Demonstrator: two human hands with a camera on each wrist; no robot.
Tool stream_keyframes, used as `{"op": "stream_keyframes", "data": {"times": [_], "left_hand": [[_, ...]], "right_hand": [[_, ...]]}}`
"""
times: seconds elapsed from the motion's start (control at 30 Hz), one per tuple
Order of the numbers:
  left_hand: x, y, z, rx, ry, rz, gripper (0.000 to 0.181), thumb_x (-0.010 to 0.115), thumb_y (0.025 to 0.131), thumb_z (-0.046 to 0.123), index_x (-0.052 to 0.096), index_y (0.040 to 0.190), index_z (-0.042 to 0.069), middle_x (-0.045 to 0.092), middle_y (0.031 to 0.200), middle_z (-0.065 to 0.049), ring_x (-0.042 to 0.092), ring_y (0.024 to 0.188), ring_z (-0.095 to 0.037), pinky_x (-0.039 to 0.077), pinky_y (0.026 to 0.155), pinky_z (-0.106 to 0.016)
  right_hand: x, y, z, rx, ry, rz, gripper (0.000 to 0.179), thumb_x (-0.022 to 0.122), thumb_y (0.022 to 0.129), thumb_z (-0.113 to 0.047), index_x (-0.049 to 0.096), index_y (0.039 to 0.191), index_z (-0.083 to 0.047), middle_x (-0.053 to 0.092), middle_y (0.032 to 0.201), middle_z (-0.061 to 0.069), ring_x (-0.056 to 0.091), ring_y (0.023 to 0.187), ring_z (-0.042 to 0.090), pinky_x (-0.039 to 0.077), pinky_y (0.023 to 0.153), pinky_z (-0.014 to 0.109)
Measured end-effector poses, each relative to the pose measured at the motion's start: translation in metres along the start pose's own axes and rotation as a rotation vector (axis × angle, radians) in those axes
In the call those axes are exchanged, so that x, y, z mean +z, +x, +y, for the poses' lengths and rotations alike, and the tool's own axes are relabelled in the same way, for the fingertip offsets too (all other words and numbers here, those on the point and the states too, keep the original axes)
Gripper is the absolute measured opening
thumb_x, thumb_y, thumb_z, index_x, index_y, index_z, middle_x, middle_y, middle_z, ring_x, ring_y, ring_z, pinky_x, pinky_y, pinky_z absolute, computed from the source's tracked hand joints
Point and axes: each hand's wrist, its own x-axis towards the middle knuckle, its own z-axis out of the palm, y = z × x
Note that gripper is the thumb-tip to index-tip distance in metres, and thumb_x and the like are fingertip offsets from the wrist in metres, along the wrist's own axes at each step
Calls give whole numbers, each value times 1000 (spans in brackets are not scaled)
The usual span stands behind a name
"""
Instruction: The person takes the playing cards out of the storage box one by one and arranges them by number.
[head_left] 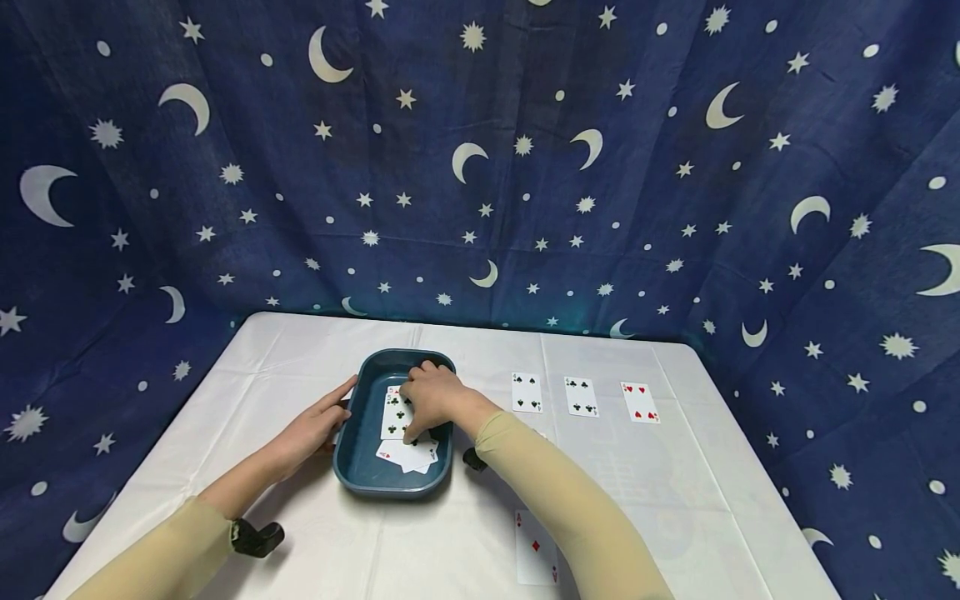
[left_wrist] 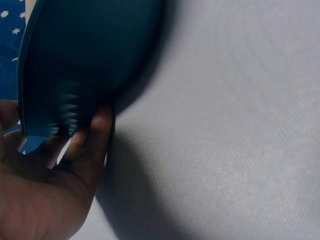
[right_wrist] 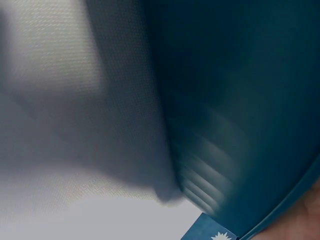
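A dark blue tray (head_left: 393, 490) holds several playing cards (head_left: 393, 417), with black club pips on the upright ones and fanned red-marked cards (head_left: 407, 454) lower down. My right hand (head_left: 431, 396) reaches over the tray's right rim, curled over the upright cards with the thumb near their lower edge and fingers at the top; it hides part of them. My left hand (head_left: 315, 429) rests against the tray's left side. In the left wrist view, its fairly straight fingers (left_wrist: 102, 122) touch the outer wall (left_wrist: 75, 65).
To the right of the tray lie a four of spades (head_left: 527, 392), a four of clubs (head_left: 581, 397) and a four of hearts (head_left: 640, 402) in a row. An ace of diamonds (head_left: 536, 547) lies near the front, beside the right sleeve (head_left: 577, 508). A star-patterned curtain (head_left: 480, 167) hangs behind the table.
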Motion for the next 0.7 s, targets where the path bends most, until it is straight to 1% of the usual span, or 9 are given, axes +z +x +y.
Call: {"op": "stream_keyframes", "data": {"times": [0.13,0.23,0.3,0.4,0.43,0.5,0.6,0.63,0.7], "left_hand": [[0,0,0,3,-6,0,67,42,104,18,18,166,26,45,125,-20,48,116,-32,53,86,-42],[0,-1,0,5,-4,1,67,42,104,18,17,166,26,45,129,-20,47,116,-32,52,87,-42],[1,-1,0,3,0,3,67,42,104,18,18,166,26,43,137,-21,47,116,-32,52,86,-42],[1,-1,1,-1,8,3,67,42,104,18,18,166,27,42,137,-21,47,116,-32,52,86,-42],[1,-1,1,-3,5,3,67,42,104,18,18,166,27,44,132,-20,47,115,-32,52,86,-42],[1,-1,1,-6,3,4,67,42,104,18,18,166,27,47,116,-17,47,112,-31,52,85,-41],[0,-1,1,-4,-5,2,67,42,104,17,18,166,28,44,94,-10,48,107,-30,51,84,-40],[0,-1,1,-5,-9,2,67,42,104,17,18,166,28,42,90,-9,48,106,-30,50,85,-40],[0,-1,1,-5,-8,2,67,42,104,17,18,166,27,41,87,-7,49,105,-29,50,85,-40]], "right_hand": [[-1,-1,0,1,6,3,84,80,72,-70,60,143,-29,54,137,-3,42,119,18,36,104,42],[-1,-2,1,-8,10,7,85,79,73,-70,58,146,-30,54,138,-3,43,119,18,36,104,42],[-3,-4,2,-17,15,15,86,79,74,-69,57,147,-30,55,139,-2,43,119,18,37,104,42],[-7,-8,4,-32,26,42,86,79,74,-68,56,148,-29,55,138,-2,44,118,19,38,103,41],[-8,-10,6,-38,32,55,86,79,74,-68,56,147,-29,56,137,-2,44,118,19,38,103,41],[-11,-15,8,-48,37,82,86,80,74,-67,55,148,-29,57,136,-3,45,120,19,38,103,40],[-17,-23,13,-56,56,117,86,81,75,-65,54,149,-30,57,134,-3,45,122,19,38,104,38],[-19,-26,14,-57,63,124,87,81,75,-64,53,149,-30,57,134,-3,45,123,19,38,104,38],[-24,-33,17,-56,74,136,88,81,75,-62,51,151,-30,56,134,-2,44,124,19,37,105,39]]}}
